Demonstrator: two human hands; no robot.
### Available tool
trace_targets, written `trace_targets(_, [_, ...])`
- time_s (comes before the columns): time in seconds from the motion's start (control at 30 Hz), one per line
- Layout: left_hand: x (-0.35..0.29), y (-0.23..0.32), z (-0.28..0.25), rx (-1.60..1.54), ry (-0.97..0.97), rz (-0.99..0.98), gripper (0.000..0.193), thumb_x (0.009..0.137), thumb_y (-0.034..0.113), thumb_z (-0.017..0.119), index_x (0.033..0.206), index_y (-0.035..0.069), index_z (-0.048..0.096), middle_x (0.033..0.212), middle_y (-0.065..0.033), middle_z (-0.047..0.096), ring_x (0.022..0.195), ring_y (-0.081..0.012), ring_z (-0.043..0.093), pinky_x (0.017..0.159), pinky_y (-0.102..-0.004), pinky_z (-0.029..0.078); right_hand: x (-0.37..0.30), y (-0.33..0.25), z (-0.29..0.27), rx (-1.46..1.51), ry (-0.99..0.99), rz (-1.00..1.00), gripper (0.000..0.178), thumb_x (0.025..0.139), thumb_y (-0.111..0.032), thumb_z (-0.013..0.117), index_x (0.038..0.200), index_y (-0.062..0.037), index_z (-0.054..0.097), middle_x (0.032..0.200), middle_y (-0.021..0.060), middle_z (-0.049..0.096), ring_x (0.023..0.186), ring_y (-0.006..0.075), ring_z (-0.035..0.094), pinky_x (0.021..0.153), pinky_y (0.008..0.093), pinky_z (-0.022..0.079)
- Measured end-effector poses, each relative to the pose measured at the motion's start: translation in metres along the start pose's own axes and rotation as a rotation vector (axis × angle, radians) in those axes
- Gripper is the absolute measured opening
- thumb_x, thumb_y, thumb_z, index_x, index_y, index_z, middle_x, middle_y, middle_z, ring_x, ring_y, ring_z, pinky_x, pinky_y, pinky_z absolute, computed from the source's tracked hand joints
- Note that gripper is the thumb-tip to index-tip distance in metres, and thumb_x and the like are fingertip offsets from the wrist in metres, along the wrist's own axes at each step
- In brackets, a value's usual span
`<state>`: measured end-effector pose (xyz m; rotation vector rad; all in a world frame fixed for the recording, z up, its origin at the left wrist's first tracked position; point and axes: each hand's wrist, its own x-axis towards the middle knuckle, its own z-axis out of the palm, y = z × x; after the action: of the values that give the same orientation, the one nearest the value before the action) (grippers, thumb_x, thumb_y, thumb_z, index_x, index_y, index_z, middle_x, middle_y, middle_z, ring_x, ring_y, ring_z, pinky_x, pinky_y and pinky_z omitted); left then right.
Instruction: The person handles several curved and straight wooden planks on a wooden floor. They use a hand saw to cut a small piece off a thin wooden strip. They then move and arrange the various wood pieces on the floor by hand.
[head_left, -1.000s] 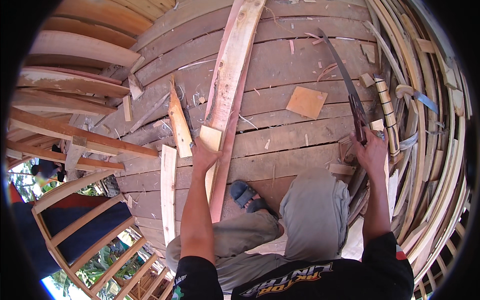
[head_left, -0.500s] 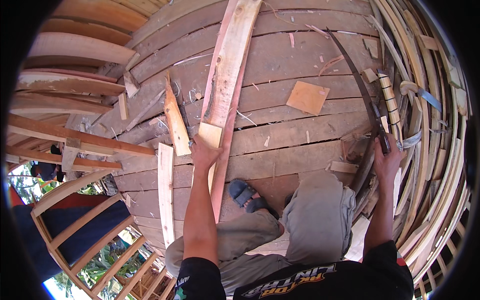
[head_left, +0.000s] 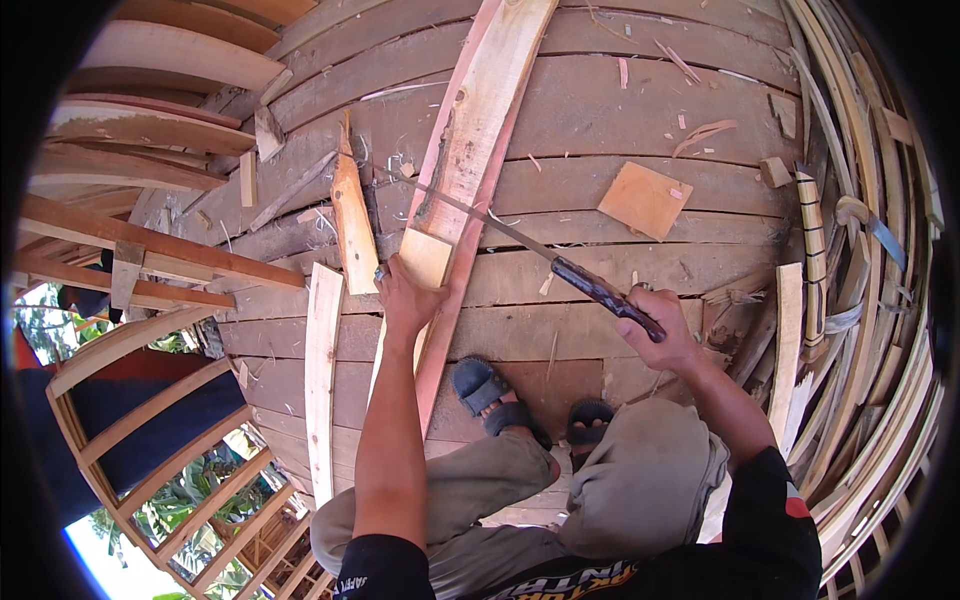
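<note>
My right hand is closed round the dark handle of a machete. Its long, narrow blade points up and left, passing above the boards in front of me. My left hand grips a short, pale wooden block by its near end, fingers and thumb on either side. That block rests on a long pale plank with a rough bark edge, which lies over a pinkish board. The blade crosses above the plank just beyond the block; whether it touches the wood I cannot tell.
A banded sheath lies at the right beside stacked long strips. A square wooden piece lies on the plank floor. Left of the plank are a pointed offcut and a narrow board. Curved ribs rise at the left.
The machete has swung from the right side, beside the sheath, leftward across the plank in my right hand. My left hand stays on the wooden block.
</note>
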<state>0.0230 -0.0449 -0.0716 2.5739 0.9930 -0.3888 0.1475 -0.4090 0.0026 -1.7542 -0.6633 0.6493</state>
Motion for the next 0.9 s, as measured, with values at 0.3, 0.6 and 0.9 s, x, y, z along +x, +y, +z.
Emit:
trace_targets(0.3, [-0.003,0.0,0.004,0.024,0.055,-0.027,0.094,0.056,0.032,0.086,0.128,-0.007,0.04,0.12,-0.0276,0.053,0.118,-0.0451,0.046,0.106,-0.0498,0.035,0.011,0.012,0.033,0.012,-0.154,0.029,0.034,0.09,-0.029,0.065,0.074,-0.0035,0.051,0.055,0.0123,0.043,0.048,0.0289,0.047,0.05,0.0391,0.039])
trace_targets(0.6, [-0.003,0.002,0.0,0.045,0.066,-0.023,0.09,0.056,0.031,0.087,0.125,-0.006,0.043,0.119,-0.0273,0.053,0.115,-0.0441,0.049,0.105,-0.0491,0.036,0.008,0.018,0.011,-0.014,-0.238,0.063,0.037,0.09,-0.031,0.064,0.071,-0.0035,0.047,0.054,0.0108,0.04,0.047,0.0277,0.044,0.049,0.0382,0.037])
trace_targets(0.9, [-0.001,0.006,-0.003,0.044,-0.016,-0.097,0.095,0.056,0.033,0.086,0.13,-0.003,0.04,0.123,-0.0279,0.055,0.122,-0.0453,0.044,0.109,-0.0477,0.033,0.013,0.015,0.001,-0.037,-0.298,0.027,0.032,0.09,-0.024,0.063,0.071,-0.0036,0.047,0.056,0.0112,0.043,0.047,0.0269,0.046,0.048,0.0375,0.036])
